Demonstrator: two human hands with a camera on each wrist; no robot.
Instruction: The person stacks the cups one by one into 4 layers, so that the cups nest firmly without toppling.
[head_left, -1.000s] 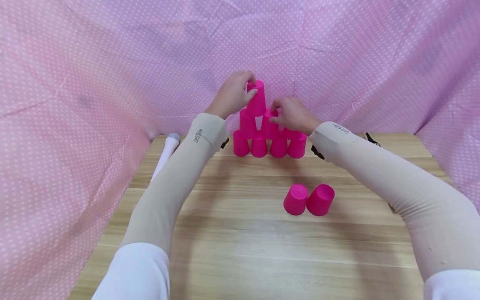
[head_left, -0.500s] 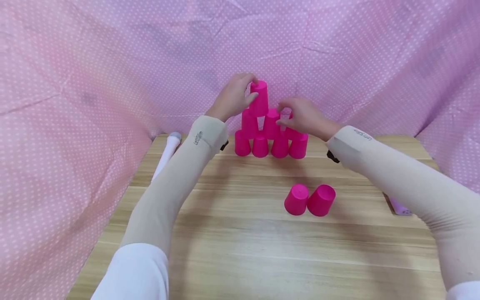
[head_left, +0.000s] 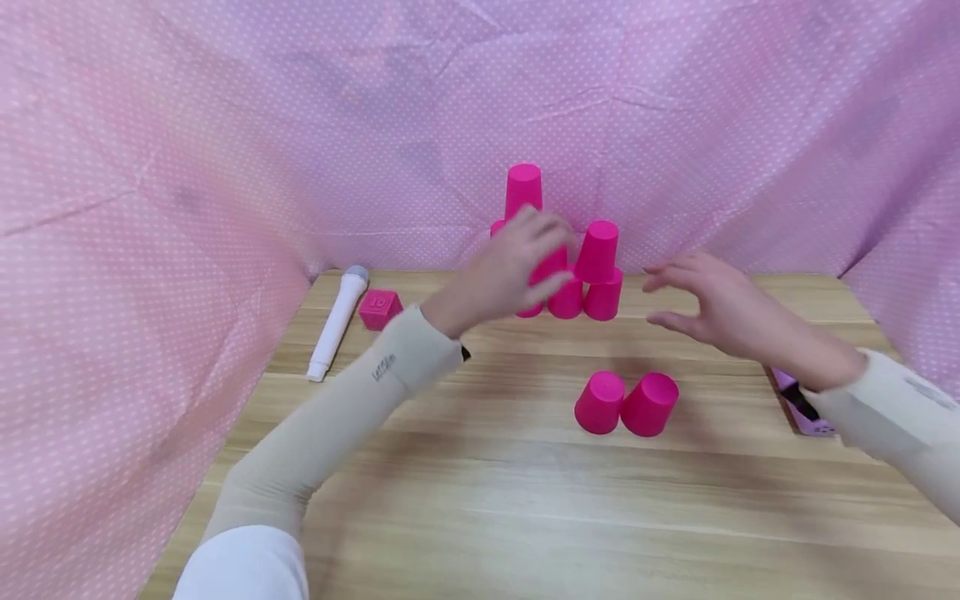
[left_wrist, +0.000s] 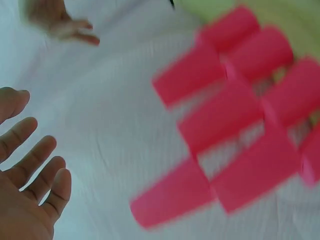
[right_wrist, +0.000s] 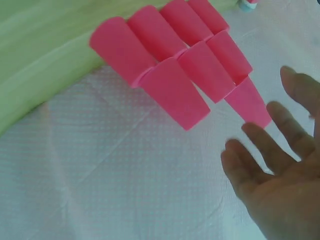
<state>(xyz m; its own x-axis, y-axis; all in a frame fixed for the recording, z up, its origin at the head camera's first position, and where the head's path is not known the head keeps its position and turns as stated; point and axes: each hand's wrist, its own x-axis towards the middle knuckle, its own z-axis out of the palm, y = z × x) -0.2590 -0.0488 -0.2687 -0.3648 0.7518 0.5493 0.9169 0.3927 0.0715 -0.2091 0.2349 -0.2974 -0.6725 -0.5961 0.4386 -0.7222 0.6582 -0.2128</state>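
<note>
Pyramid standing eight cups high at tabletop's far edge; two spare cups waiting mid-table; I'm holding my left hand and right hand spread, gripping nothing.

smooth matt plastic cups, grained wooden table, dotted cloth backdrop.

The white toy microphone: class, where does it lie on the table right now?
In the head view, the white toy microphone lies at the table's far left edge, beside the pink cube, left of the cup pyramid.
</note>
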